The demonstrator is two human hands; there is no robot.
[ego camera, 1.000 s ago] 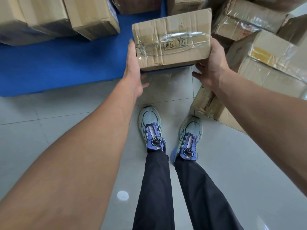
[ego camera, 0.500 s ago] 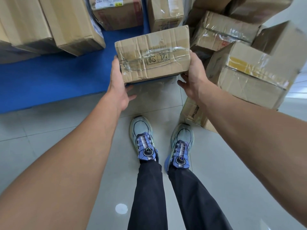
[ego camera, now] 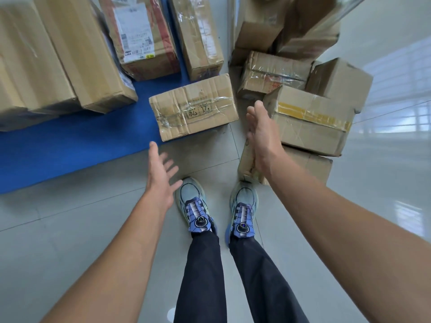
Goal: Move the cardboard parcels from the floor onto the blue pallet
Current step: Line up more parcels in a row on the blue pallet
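Several brown cardboard parcels sit on the flat blue pallet [ego camera: 70, 145], which lies on the pale grey tiled floor [ego camera: 70, 241] at the upper left. The largest are a bulky plain carton [ego camera: 30, 66] at the far left and a long plain carton [ego camera: 86, 61] beside it. Next come a red-taped box with a white shipping label [ego camera: 142, 38] and a narrow clear-taped box [ego camera: 198, 36]. The crumpled parcel with a handwritten label [ego camera: 193, 108] rests at the pallet's near right corner, touched by nothing; whether it overhangs the edge I cannot tell.

To the right, a pile waits on the floor: a yellow-taped box [ego camera: 310, 120] stacked on a flatter brown box [ego camera: 303, 164], with a dented clear-taped box [ego camera: 272, 71] and a plain squarish box [ego camera: 340, 78] behind, and more blurred cartons beyond. By this count the job looks roughly half done, with at least five parcels left to carry.

Both hands are empty. The left hand [ego camera: 161, 173] hovers over the floor, fingers spread wide, near the crumpled parcel but apart from it. The right hand [ego camera: 261, 131] is flat with straight fingers, between that parcel and the yellow-taped box.
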